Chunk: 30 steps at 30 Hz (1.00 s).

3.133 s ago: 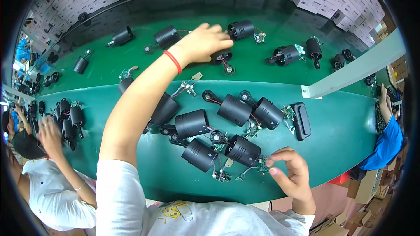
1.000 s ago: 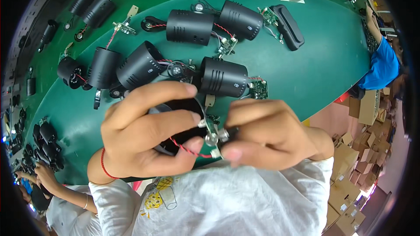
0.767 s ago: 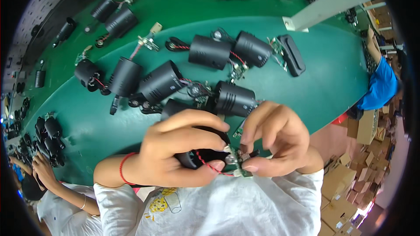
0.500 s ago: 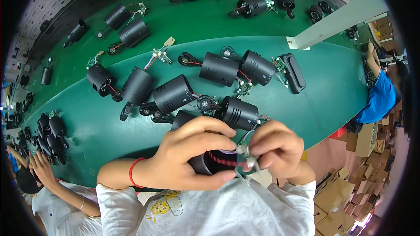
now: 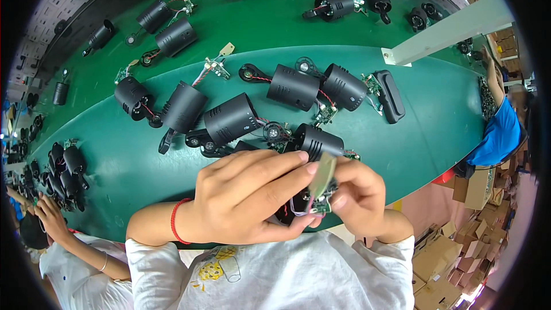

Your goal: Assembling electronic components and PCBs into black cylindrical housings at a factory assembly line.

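My left hand, a red cord around its wrist, is closed over a black cylindrical housing that its fingers almost wholly hide; its thumb reaches the wires at the opening. A small green circuit board with a flat tan piece standing up from it sits between both hands. My right hand has its thumb and forefinger curled against that board's right side. Just beyond my fingers lies another black cylinder with slots in its wall.
Several black cylinders with wired boards and round parts are spread over the green table. A dark oblong part lies at right, near a pale metal post. Co-workers sit left and right; cardboard boxes stand beyond.
The circuit board has turned so its tan piece points up. My left hand has shifted slightly left and covers more of the housing. My right fingers have moved slightly down.
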Each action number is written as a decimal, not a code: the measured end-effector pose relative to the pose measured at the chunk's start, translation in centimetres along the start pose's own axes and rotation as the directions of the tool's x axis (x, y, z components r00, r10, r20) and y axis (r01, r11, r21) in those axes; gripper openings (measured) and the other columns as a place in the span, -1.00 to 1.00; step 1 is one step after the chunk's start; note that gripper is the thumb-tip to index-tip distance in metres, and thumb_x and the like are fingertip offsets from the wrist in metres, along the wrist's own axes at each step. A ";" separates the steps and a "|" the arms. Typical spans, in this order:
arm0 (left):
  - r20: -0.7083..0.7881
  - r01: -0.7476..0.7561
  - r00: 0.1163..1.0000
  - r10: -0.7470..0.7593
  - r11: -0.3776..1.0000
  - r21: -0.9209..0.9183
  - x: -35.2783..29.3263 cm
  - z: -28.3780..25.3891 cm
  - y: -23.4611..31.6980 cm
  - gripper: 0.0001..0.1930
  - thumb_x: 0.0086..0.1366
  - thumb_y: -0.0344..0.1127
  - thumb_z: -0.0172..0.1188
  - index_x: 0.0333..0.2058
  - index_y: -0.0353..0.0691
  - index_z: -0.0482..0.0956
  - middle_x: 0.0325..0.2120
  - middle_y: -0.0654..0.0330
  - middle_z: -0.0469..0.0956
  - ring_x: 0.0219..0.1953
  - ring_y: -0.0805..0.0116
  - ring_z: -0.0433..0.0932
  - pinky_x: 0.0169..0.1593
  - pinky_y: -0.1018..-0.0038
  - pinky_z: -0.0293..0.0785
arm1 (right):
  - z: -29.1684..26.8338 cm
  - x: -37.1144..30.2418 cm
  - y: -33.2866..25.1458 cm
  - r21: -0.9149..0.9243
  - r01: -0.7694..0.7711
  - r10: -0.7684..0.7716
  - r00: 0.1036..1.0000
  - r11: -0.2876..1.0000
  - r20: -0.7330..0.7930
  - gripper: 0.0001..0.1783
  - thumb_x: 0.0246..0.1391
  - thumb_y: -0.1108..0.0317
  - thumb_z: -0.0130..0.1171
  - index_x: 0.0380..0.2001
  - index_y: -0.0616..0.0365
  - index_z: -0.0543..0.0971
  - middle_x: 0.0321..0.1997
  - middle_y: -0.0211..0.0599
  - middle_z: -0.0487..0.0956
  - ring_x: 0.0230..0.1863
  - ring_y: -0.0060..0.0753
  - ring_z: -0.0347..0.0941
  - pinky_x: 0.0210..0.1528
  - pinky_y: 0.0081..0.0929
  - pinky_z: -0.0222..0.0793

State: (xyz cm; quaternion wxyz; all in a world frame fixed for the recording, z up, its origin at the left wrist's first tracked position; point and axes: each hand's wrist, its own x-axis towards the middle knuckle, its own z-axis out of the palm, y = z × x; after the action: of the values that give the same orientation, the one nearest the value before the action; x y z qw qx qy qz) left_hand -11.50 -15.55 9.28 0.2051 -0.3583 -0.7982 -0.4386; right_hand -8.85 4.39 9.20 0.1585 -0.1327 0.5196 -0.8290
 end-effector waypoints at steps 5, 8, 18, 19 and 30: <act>-0.005 0.048 0.999 -0.049 0.990 -0.133 0.0 0.2 0.3 -0.54 -0.20 -0.22 0.42 -0.23 -0.23 0.62 -0.26 0.13 0.57 -0.42 0.29 0.60 -0.42 0.47 0.55 | -0.4 0.1 -0.2 -0.087 0.141 -0.136 0.989 0.986 0.066 -0.65 0.05 0.67 0.14 -0.04 0.43 0.46 -0.21 -0.09 0.46 -0.33 -0.45 0.54 -0.35 -0.62 0.46; 0.057 0.056 0.997 -0.044 0.972 -0.228 0.0 0.3 -0.2 -0.32 -0.23 -0.13 0.50 -0.10 -0.31 0.47 -0.24 0.05 0.57 -0.36 0.19 0.62 -0.35 0.47 0.57 | -1.8 0.7 -0.4 -0.332 0.297 -0.237 0.948 0.895 0.210 -0.72 0.01 0.58 0.23 -0.15 0.39 0.57 -0.28 -0.12 0.51 -0.39 -0.47 0.49 -0.39 -0.60 0.38; 0.270 0.158 0.962 -0.031 0.873 -0.462 -0.2 0.5 -0.4 -0.09 -0.20 -0.17 0.55 0.11 -0.25 0.21 -0.19 0.00 0.48 -0.25 0.16 0.54 -0.22 0.36 0.48 | -3.5 -0.5 -0.8 -0.297 0.275 -0.304 0.951 0.914 -0.055 -0.83 -0.01 0.58 0.21 -0.29 0.31 0.63 -0.34 -0.12 0.54 -0.41 -0.41 0.45 -0.36 -0.51 0.37; 0.263 0.181 0.964 -0.035 0.811 -0.556 -0.4 0.7 -0.4 -0.18 -0.19 -0.25 0.50 0.05 -0.29 0.25 -0.14 -0.02 0.44 -0.21 0.09 0.51 -0.23 0.36 0.49 | -3.6 -0.6 -0.8 -0.325 0.259 -0.291 0.955 0.910 -0.055 -0.80 -0.02 0.67 0.13 -0.29 0.33 0.62 -0.34 -0.11 0.53 -0.41 -0.40 0.45 -0.35 -0.51 0.37; 0.200 0.218 0.971 -0.135 0.843 -0.491 -0.7 0.8 -0.3 -0.19 -0.22 -0.27 0.52 -0.02 -0.25 0.19 -0.14 0.01 0.43 -0.26 0.17 0.56 -0.36 0.42 0.53 | -2.0 1.3 -1.9 -0.405 0.338 -0.269 0.938 0.849 0.219 -0.68 -0.15 0.54 0.35 -0.24 0.34 0.62 -0.28 -0.10 0.59 -0.44 -0.36 0.50 -0.39 -0.49 0.39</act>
State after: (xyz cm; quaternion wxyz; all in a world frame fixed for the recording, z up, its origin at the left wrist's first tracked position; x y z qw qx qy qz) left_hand -11.27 -15.22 8.29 -0.0020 -0.3580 -0.6969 -0.6214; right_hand -11.05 6.27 10.14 0.0309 -0.3090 0.6507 -0.6929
